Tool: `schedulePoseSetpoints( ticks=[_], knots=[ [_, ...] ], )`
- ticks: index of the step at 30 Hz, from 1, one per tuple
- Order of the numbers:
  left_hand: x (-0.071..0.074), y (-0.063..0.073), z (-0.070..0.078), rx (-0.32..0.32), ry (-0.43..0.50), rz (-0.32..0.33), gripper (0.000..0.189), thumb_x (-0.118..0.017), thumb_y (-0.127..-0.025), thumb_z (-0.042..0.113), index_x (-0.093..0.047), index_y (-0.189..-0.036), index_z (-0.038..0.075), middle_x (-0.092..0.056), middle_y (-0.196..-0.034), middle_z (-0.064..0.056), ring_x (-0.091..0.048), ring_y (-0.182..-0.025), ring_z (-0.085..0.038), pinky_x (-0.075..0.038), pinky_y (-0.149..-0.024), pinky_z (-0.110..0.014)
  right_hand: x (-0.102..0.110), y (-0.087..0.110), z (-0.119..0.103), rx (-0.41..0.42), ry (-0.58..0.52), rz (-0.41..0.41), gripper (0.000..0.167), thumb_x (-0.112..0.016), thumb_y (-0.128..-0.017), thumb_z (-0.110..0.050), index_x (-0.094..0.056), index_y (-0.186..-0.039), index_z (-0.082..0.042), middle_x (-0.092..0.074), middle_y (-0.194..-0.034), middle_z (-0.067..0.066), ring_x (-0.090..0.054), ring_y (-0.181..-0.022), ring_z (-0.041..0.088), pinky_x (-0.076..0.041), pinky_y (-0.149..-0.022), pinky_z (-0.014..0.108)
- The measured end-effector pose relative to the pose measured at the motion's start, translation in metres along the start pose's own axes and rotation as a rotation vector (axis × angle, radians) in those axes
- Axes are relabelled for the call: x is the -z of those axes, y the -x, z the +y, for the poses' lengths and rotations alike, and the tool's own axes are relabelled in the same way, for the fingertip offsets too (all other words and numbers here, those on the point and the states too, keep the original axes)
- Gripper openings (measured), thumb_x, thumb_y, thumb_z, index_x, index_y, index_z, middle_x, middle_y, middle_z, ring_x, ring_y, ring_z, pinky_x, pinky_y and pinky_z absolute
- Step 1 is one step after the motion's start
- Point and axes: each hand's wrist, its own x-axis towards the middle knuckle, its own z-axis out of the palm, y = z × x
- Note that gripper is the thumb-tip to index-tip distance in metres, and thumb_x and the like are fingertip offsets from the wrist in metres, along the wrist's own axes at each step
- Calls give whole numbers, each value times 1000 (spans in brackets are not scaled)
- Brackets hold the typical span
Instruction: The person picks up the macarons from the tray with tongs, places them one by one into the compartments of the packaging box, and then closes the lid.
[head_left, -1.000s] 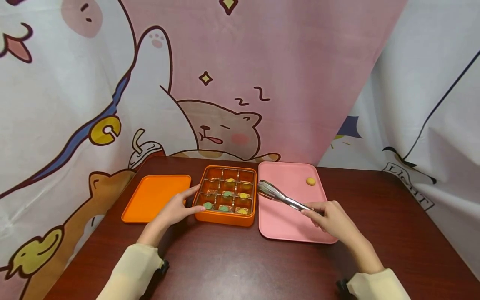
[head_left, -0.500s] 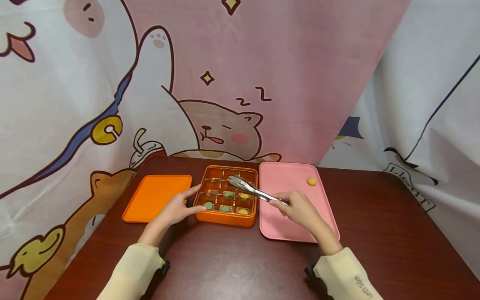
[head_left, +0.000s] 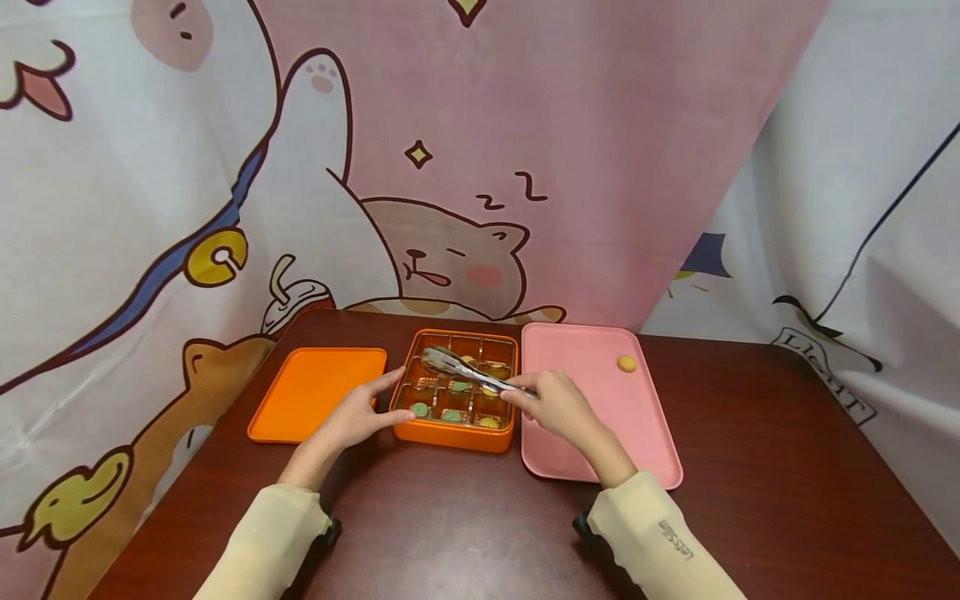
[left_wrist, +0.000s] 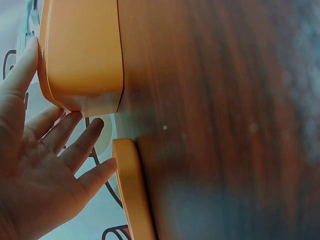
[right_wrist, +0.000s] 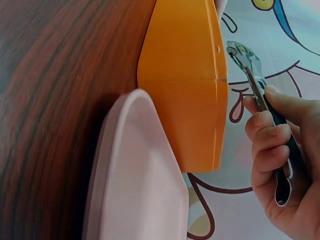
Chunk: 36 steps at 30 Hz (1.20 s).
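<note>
An orange box with a clear divided insert stands at the table's middle. Small round green pieces and yellow pieces lie in several compartments. At its near left corner my left hand touches the box, thumb at the front rim and straight fingers along the side. My right hand grips a pair of metal tongs, fingers curled round the arms, as the right wrist view confirms. The tong tips are over the box's back left compartments. Whether anything is between them, I cannot tell.
A pink tray lies right of the box, with one round yellow piece near its far right corner. To the left lies a flat orange lid. A printed curtain hangs behind the dark wooden table.
My right hand has carried the tongs leftward, from above the pink tray to over the back left of the orange box. My left hand has stayed at the box corner.
</note>
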Motion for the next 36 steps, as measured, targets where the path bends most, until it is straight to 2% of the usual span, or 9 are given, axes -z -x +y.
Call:
schedulePoseSetpoints(
  ticks=[6, 11, 13, 17, 20, 23, 27, 36],
  knots=[
    [0, -1, 1, -8, -5, -2, 82, -76, -87, 39, -38, -155, 13, -40, -159, -12, -37, -145, -41, -33, -114, -63, -5, -4, -1, 0, 29, -9, 23, -69, -94, -33, -79, -104, -15, -63, -64, -6, -53, -51, 6, -44, -54, 24],
    [0, -1, 2, -10, -1, -7, 82, -76, -87, 39, -38, -155, 13, -39, -159, -12, -36, -146, -41, -33, -114, -63, -7, -4, 0, 1, 62, -9, 30, -70, -93, -37, -78, -109, -13, -72, -79, -3, -56, -66, 8, -47, -64, 27],
    [0, -1, 3, -9, 2, -9, 82, -76, -87, 39, -38, -155, 14, -39, -159, -12, -36, -146, -41, -33, -114, -63, -7, -3, 1, -20, 45, -14, 32, -69, -93, -37, -77, -112, -13, -73, -83, -2, -58, -64, 8, -48, -63, 27],
    [0, -2, 2, -6, 14, -11, 82, -76, -87, 40, -38, -155, 14, -39, -159, -12, -35, -146, -41, -33, -114, -63, -3, 1, 4, -63, -13, -15, 33, -67, -95, -37, -75, -116, -13, -70, -71, 6, -53, -51, 7, -43, -52, 24],
    [0, -3, 2, -8, 16, -14, 83, -76, -87, 40, -38, -155, 13, -39, -159, -13, -35, -146, -42, -33, -114, -63, 2, 5, 9, -55, -34, -3, 27, -67, -95, -36, -75, -110, -15, -64, -61, 7, -50, -48, 6, -39, -47, 23],
    [0, -3, 2, -6, 16, -16, 83, -76, -87, 41, -38, -155, 13, -39, -159, -13, -35, -146, -42, -33, -114, -64, 7, 9, 14, -33, -36, 23, 21, -67, -95, -36, -75, -101, -18, -58, -57, -1, -48, -48, 6, -37, -46, 22],
    [0, -1, 2, -2, 16, -15, 83, -76, -87, 40, -38, -155, 12, -39, -159, -14, -36, -146, -42, -33, -114, -64, 16, 15, 22, -39, -37, 58, 19, -68, -95, -35, -75, -103, -19, -53, -56, -7, -47, -48, 7, -36, -45, 22],
    [0, 0, 2, 18, 3, -8, 82, -76, -88, 37, -37, -156, 13, -39, -158, -16, -37, -144, -44, -33, -113, -65, 39, 33, 46, -66, -19, 124, 23, -67, -95, -37, -76, -104, -17, -55, -61, -6, -42, -49, 6, -34, -44, 22]
  ],
)
